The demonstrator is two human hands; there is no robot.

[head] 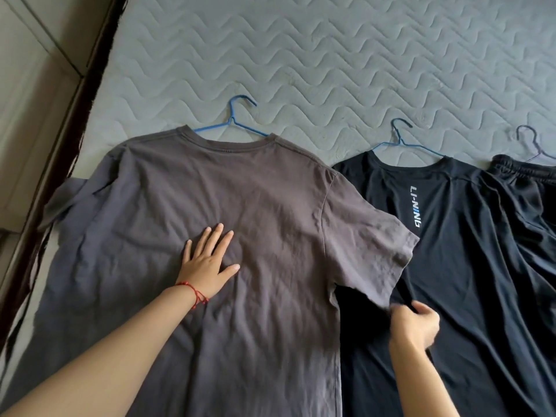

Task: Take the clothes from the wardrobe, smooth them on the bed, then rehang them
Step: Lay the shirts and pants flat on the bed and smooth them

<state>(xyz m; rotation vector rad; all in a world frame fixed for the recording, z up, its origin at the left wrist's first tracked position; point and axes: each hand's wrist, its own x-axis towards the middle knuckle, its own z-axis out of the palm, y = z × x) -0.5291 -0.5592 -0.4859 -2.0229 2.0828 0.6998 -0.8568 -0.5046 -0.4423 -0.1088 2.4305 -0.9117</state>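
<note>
Smoothing step in hand. Grey T-shirt (240, 236) lies flat on the bed (331, 55), still on its blue hanger (237, 115), creases across the middle. Left hand (207, 263) flat, fingers spread, pressing the chest. Right hand (416, 323) pinches the sleeve hem where it overlaps the black T-shirt (466, 251). Next, probably: draw sleeve outward, sweep wrinkles toward the hem.

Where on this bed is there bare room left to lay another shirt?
Bare mattress lies beyond the hanger hooks, across the far side. The near side is crowded: grey T-shirt, black T-shirt and black shorts overlap edge to edge, with both hands on them.
</note>
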